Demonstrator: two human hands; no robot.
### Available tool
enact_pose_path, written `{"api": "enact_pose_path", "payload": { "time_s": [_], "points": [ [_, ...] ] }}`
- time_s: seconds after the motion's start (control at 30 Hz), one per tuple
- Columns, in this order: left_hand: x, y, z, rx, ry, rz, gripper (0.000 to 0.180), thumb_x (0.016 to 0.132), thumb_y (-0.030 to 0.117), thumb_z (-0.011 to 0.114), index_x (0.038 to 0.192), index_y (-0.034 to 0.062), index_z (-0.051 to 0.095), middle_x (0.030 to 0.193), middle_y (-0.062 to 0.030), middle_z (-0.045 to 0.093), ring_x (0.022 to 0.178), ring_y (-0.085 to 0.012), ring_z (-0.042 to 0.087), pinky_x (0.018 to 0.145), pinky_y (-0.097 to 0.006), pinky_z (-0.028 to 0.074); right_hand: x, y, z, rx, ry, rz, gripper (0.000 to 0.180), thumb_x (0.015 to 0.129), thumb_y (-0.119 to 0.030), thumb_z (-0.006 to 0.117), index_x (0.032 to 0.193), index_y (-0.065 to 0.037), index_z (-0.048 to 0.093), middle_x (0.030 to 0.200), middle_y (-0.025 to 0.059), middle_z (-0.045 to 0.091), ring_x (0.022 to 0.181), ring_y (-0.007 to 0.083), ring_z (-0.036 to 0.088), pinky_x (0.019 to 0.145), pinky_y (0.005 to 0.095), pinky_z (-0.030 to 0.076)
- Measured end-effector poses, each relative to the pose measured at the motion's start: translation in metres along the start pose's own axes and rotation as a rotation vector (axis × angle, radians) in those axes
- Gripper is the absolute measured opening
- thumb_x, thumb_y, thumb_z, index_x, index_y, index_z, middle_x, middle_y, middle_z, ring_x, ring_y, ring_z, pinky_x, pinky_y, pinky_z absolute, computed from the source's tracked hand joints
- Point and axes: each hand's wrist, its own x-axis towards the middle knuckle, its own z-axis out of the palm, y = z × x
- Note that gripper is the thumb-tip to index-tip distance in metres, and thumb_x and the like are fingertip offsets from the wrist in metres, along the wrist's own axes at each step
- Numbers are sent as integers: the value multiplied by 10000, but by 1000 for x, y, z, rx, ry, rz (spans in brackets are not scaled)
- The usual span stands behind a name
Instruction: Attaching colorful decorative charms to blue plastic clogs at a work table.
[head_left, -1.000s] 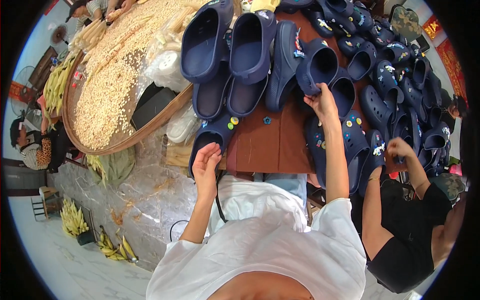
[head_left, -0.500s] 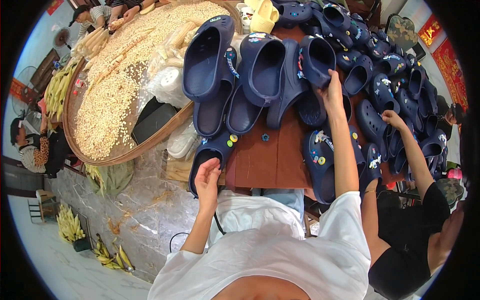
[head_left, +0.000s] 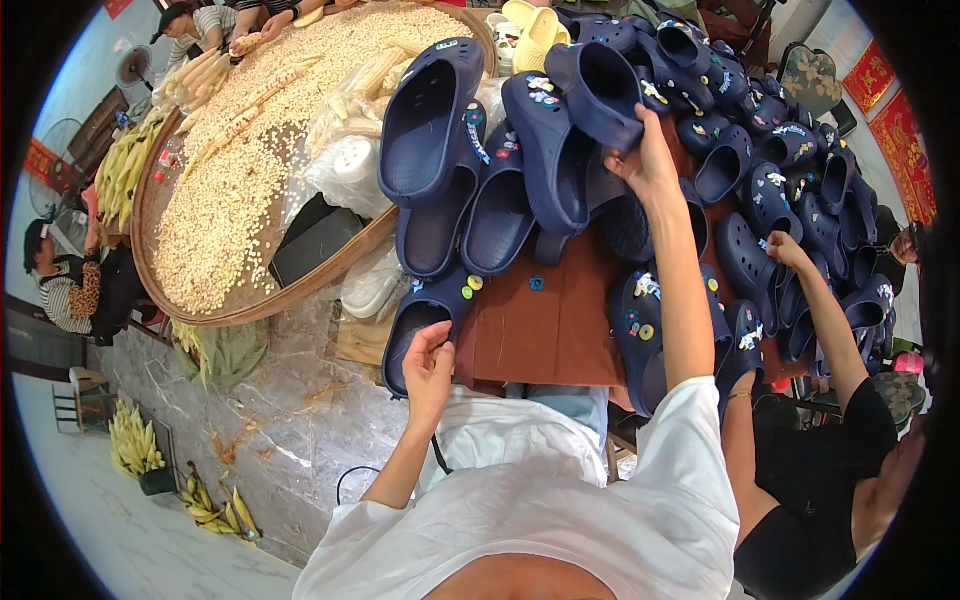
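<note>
My right hand [head_left: 650,165] is closed on the heel end of a navy clog [head_left: 572,85], raised above the other clogs on the brown-covered table. Just left of it, another navy clog [head_left: 535,120] with charms on its toe leans over the ones beneath. My left hand [head_left: 428,370] has loosely curved fingers and holds nothing I can see. It is by the heel of a clog [head_left: 398,355] with yellow and green charms at the table's front left. A blue flower charm [head_left: 537,284] lies on the brown cover [head_left: 545,340].
A large round tray [head_left: 330,260] of corn kernels stands at left, with a dark box [head_left: 318,245] on it. Many navy clogs [head_left: 770,190] are heaped at right, where another person's hand [head_left: 790,250] reaches in. Other people handle corn at the far left.
My right hand has moved the clog left and slightly up, tilting it. The charmed clog beside it now leans differently. My left hand has shifted slightly right and down.
</note>
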Motion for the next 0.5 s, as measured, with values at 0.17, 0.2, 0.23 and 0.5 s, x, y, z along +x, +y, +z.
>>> {"api": "enact_pose_path", "payload": {
  "time_s": [0.17,0.2,0.23,0.5],
  "points": [
    [5,-3,-5,33,-39,16,268,907,0,568,1172,0,603,1014,-36,626,794,-52,554,686,-190,443,9,1,19,-89,175,-52,427,901,-544,562,996,-128,556,831,26,602,700,182,588,660,358,494],
    [7,-6,-10,38,-20,2,268,907,0,568,1172,0,603,1014,-36,626,794,-52,554,686,-190,443,9,5,25,-66,194,-84,402,921,-511,552,1002,-117,556,848,28,603,738,185,591,691,371,496],
    [10,-10,-10,72,-25,63,276,906,8,567,1180,-7,599,1042,-58,635,865,-83,580,751,-216,460,12,6,15,-74,156,-107,385,931,-490,547,1008,-113,557,861,30,603,757,186,591,705,373,496],
    [26,-10,-15,-121,-74,-179,389,939,80,565,1303,-46,514,1259,-148,597,1167,-188,560,1009,-306,422,-94,56,32,-276,148,-555,245,988,-212,496,1083,-27,625,831,7,568,763,91,548,685,240,467]
  ]
}}
